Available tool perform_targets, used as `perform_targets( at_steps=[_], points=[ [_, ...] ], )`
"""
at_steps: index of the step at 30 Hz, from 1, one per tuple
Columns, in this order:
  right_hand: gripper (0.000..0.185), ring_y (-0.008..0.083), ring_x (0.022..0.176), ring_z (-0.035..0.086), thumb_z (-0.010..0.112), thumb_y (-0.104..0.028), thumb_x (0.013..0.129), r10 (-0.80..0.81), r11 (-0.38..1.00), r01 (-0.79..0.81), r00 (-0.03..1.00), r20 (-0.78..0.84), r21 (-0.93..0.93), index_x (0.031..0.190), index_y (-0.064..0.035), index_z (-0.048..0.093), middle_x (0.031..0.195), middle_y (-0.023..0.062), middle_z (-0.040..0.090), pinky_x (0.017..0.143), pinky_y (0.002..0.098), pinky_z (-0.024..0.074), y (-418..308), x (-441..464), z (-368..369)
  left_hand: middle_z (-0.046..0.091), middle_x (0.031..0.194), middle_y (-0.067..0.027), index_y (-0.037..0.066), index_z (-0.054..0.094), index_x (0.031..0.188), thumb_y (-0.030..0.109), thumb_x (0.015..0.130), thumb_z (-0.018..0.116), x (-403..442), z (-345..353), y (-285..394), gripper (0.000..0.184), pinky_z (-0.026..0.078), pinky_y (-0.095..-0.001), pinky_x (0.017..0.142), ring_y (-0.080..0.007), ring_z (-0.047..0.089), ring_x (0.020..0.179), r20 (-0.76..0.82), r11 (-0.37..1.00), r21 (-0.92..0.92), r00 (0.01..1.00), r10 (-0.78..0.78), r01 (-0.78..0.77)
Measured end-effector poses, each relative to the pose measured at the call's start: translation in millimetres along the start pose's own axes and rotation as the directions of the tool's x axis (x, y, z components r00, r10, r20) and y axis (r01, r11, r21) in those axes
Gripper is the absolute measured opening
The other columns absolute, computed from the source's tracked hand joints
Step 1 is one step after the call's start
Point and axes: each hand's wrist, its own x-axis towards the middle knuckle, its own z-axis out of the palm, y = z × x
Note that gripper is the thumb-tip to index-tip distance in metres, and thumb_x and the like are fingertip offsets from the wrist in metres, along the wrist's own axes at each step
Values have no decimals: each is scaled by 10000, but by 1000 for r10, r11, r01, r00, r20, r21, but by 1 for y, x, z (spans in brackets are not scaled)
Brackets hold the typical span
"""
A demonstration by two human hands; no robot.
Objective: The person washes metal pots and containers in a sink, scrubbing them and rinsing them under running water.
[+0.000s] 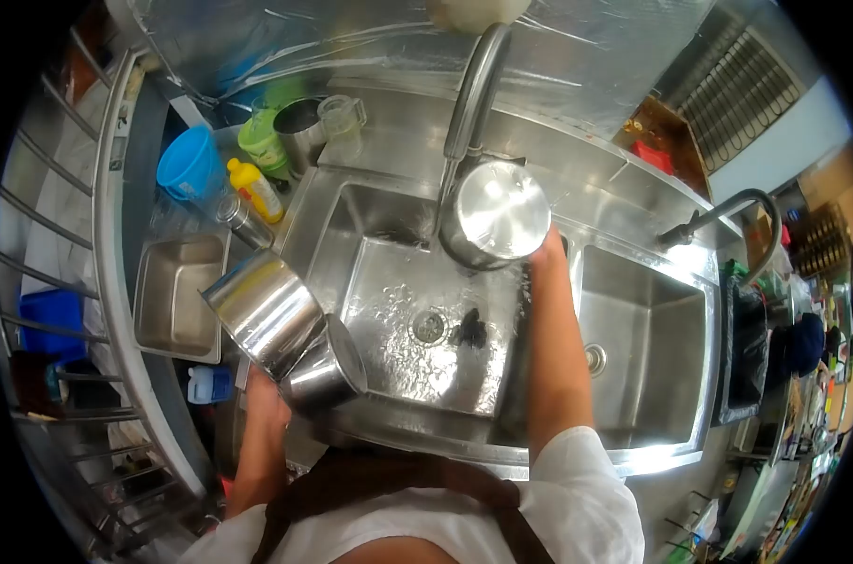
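Note:
My right hand [545,246] grips a shiny steel pot [503,209] at its right side, beside the running faucet [478,89]. The pot is tilted with its round flat face towards me. Water runs down the pot's left side into the left sink basin [379,268]. At the basin's left edge, my left hand [267,399] is closed on the lower side of a tall steel pot [266,310]. Against it leans a second steel pot [325,371]. My left fingertips are partly hidden by the pots. A dark wet scrap [470,328] lies near the drain [428,327].
On the left counter stand a blue bucket [189,162], a yellow bottle [255,190], a green container [264,146], a clear jug [342,119] and a rectangular steel pan [177,296]. A right basin [647,348] has a second faucet [760,211]. Metal rack bars [55,268] border the left.

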Motion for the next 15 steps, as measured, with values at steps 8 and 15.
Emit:
perform_targets(
  at_steps=[8, 15],
  points=[
    [477, 299, 1065, 466, 474, -301, 852, -267, 891, -52, 744, 613, 451, 1204, 11, 398, 1207, 182, 437, 896, 420, 403, -23, 43, -4, 562, 1034, -114, 15, 478, 1084, 64, 852, 388, -14, 34, 8, 253, 467, -384, 802, -246, 565, 916, -58, 997, 57, 997, 51, -47],
    [573, 169, 903, 548, 563, -101, 802, -201, 701, 63, 973, -113, -711, 1318, -106, 314, 1069, 109, 551, 748, 265, 445, -20, 34, 46, 568, 981, -107, 2, 490, 1029, 6, 800, 429, -15, 27, 5, 237, 475, -338, 762, -212, 571, 885, -158, 991, 129, 985, 65, -45]
  ],
)
